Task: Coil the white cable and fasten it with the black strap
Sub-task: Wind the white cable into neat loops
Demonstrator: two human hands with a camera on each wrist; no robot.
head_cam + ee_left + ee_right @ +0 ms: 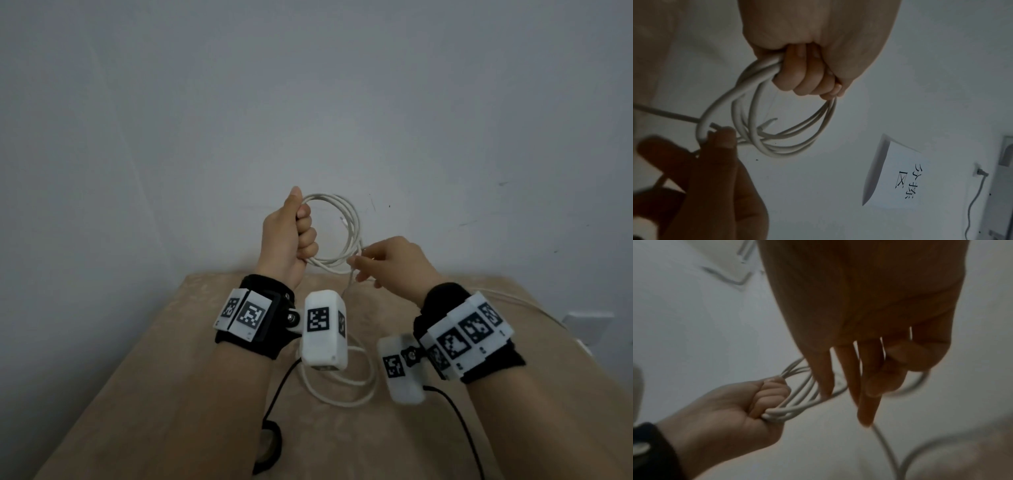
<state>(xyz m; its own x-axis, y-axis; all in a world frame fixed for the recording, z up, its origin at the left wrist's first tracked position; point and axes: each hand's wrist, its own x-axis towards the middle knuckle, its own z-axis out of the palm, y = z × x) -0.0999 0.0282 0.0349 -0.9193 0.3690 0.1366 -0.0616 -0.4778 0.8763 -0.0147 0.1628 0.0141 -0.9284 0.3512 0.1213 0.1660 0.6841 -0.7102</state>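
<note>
Coiling partly done: left hand (289, 236) fists several loops of cable (346, 219) in the air, right hand (394, 263) pinches the trailing run beside the coil. More slack lies on the table (171, 359). Strap (270, 445) untouched near the table's front, so fastening is left.

Left wrist: I see a black fabric band (255, 318) with white tiles printed in square black codes | white camera box (323, 330) on a screwed bracket | right wrist: matching black band (476, 337) and white box (400, 368) (thin black leads trail from each).
</note>
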